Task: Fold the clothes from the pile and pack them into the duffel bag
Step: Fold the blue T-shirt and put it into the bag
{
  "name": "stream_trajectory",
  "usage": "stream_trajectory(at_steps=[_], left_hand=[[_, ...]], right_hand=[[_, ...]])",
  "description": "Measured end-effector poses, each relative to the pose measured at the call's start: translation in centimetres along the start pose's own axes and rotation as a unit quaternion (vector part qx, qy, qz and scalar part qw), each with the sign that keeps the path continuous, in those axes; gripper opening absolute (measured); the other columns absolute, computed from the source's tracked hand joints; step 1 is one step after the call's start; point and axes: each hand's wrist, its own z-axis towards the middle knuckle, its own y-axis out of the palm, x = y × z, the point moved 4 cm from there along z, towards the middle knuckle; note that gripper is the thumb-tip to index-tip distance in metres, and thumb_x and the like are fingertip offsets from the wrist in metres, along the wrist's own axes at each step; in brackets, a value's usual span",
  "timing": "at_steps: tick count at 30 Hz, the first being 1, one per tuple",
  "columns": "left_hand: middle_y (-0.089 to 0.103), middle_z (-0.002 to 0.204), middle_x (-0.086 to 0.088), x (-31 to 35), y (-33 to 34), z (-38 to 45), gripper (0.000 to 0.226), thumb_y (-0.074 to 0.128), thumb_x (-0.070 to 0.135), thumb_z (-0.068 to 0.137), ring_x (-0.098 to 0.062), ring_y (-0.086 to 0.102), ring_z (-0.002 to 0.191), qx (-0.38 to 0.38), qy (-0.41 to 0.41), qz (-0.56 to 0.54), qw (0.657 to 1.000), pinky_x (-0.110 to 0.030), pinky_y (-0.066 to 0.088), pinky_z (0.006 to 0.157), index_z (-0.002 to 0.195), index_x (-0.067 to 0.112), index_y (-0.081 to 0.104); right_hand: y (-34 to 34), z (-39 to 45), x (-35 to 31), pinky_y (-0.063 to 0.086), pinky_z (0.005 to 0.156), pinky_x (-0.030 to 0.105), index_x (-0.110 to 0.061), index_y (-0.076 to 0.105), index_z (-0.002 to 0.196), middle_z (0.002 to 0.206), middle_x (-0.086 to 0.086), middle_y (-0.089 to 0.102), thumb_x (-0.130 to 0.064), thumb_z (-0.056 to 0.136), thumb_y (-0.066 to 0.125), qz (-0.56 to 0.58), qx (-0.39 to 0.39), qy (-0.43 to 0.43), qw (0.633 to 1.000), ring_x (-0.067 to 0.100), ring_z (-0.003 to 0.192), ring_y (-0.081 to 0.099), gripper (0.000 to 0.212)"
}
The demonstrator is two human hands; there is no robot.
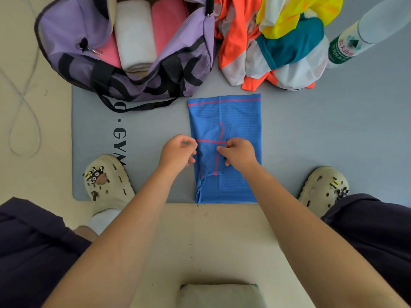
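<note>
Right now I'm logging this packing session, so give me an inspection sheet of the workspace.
Surface: grey gym mat on a pale floor.
Job's things: blue garment lies part-folded on the mat; purple duffel bag open, holding rolled white and pink items; clothes pile beside it.
Clutter: water bottle by the pile.
Grippers: left hand at the garment's left edge; right hand pinches its folded sleeve.
Cables: grey cable looped on the floor, left of the mat.
Surroundings: two clogs on the mat's near edge.

Blue shirt [240, 121], pink stripes
</note>
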Motion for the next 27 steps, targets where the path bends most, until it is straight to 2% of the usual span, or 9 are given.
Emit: stream_trajectory(at_steps=[3, 6, 8, 13, 17, 20, 22, 25, 27], left_hand=[[0.064, 0.078, -0.004, -1.3, 0.6, 0.5, 0.026, 0.077, 0.033, 0.082, -0.015, 0.062, 0.056, 0.000, 0.007, 0.042, 0.999, -0.018, 0.044, 0.043, 0.091, 0.018, 0.058], [0.061, 0.071, 0.000, -1.9, 0.9, 0.4, 0.029, 0.079, 0.034, 0.078, -0.024, 0.065, 0.065, 0.059, 0.049, 0.093, 0.993, -0.032, 0.052, 0.059, 0.084, 0.019, 0.056], [0.060, 0.064, 0.005, -3.1, 1.0, -0.7, 0.030, 0.078, 0.040, 0.076, -0.020, 0.063, 0.062, 0.100, 0.051, 0.094, 0.989, -0.031, 0.048, 0.058, 0.075, 0.022, 0.055], [0.064, 0.060, 0.009, -7.4, 1.8, -5.7, 0.039, 0.078, 0.058, 0.068, -0.011, 0.062, 0.061, 0.119, -0.007, 0.131, 0.984, -0.027, 0.045, 0.057, 0.066, 0.022, 0.062], [0.070, 0.061, -0.001, -10.2, 2.8, -8.3, 0.040, 0.080, 0.051, 0.070, -0.022, 0.068, 0.063, 0.056, -0.070, 0.141, 0.986, -0.031, 0.051, 0.061, 0.066, 0.014, 0.066], [0.069, 0.064, -0.003, -10.9, 3.4, -9.1, 0.027, 0.081, 0.033, 0.077, -0.011, 0.065, 0.045, 0.036, -0.141, 0.032, 0.989, -0.015, 0.042, 0.043, 0.078, 0.009, 0.068], [0.068, 0.069, -0.003, -10.6, 3.7, -9.3, 0.023, 0.079, 0.027, 0.080, -0.005, 0.060, 0.039, 0.033, -0.183, -0.024, 0.982, -0.013, 0.033, 0.033, 0.084, 0.009, 0.066], [0.067, 0.076, -0.007, -10.0, 4.0, -9.9, 0.025, 0.077, 0.020, 0.084, -0.006, 0.062, 0.043, 0.024, -0.220, -0.111, 0.969, -0.015, 0.037, 0.035, 0.099, 0.008, 0.062], [0.068, 0.082, -0.009, -9.6, 4.3, -10.4, 0.026, 0.076, 0.014, 0.085, -0.008, 0.066, 0.049, 0.008, -0.231, -0.192, 0.954, -0.015, 0.043, 0.037, 0.103, 0.007, 0.058]], right_hand=[[0.0, -0.1, 0.2, 0.043, 0.042, 0.018, -0.016, 0.051, 0.064, 0.061, 0.002, 0.064, -0.025, 0.083, 0.072, -0.008, 0.000, 0.001, 1.000, 0.008, 0.037, 0.052, 0.030], [-1.4, -1.2, 0.7, 0.051, 0.062, 0.031, -0.018, 0.056, 0.072, 0.074, 0.004, 0.068, -0.026, 0.085, 0.069, -0.041, 0.068, -0.012, 0.997, 0.019, 0.059, 0.059, 0.020], [-3.0, -2.3, 2.0, 0.050, 0.071, 0.036, -0.015, 0.058, 0.083, 0.084, 0.004, 0.066, -0.027, 0.086, 0.069, -0.065, 0.119, -0.018, 0.991, 0.024, 0.075, 0.060, 0.016], [-5.7, -6.0, 6.9, 0.033, 0.073, 0.025, -0.011, 0.049, 0.105, 0.102, 0.000, 0.044, -0.028, 0.082, 0.076, -0.093, 0.213, 0.027, 0.972, 0.017, 0.085, 0.043, 0.039], [-5.1, -7.6, 10.8, 0.032, 0.052, 0.026, -0.015, 0.051, 0.094, 0.088, 0.000, 0.057, -0.033, 0.082, 0.075, -0.064, 0.130, 0.133, 0.980, 0.019, 0.074, 0.052, 0.032], [-4.7, -8.4, 12.8, 0.040, 0.061, 0.026, -0.015, 0.060, 0.081, 0.078, 0.003, 0.065, -0.033, 0.082, 0.075, -0.035, 0.088, 0.161, 0.982, 0.020, 0.072, 0.058, 0.023], [-4.8, -9.0, 13.3, 0.038, 0.060, 0.026, -0.018, 0.058, 0.070, 0.066, -0.003, 0.059, -0.031, 0.082, 0.075, -0.023, 0.079, 0.162, 0.983, 0.017, 0.066, 0.054, 0.025], [-4.9, -9.7, 13.3, 0.038, 0.053, 0.026, -0.019, 0.052, 0.059, 0.056, -0.004, 0.051, -0.026, 0.082, 0.075, 0.008, 0.062, 0.147, 0.987, 0.012, 0.053, 0.046, 0.033], [-4.8, -10.2, 13.4, 0.047, 0.056, 0.026, -0.016, 0.055, 0.064, 0.060, 0.001, 0.057, -0.019, 0.085, 0.074, 0.113, 0.046, 0.148, 0.981, 0.013, 0.052, 0.053, 0.028]])
